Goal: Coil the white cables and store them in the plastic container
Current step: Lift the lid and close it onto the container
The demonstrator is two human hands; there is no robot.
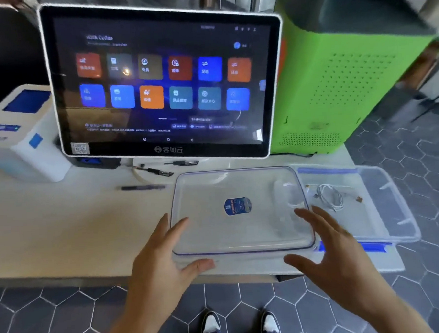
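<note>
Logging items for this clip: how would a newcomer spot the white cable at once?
Start at the big touchscreen, then drop to the clear plastic container at the table's right edge. The coiled white cable lies inside it, the only looped white item, right of the stickered lid.

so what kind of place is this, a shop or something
Probably a shop or cafe checkout counter. A point-of-sale touchscreen with app tiles stands on the white counter, a white receipt printer sits beside it, and pens lie in front.

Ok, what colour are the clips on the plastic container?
Blue: the container's latch and far-side clip are both blue, seen in the head view.
</note>
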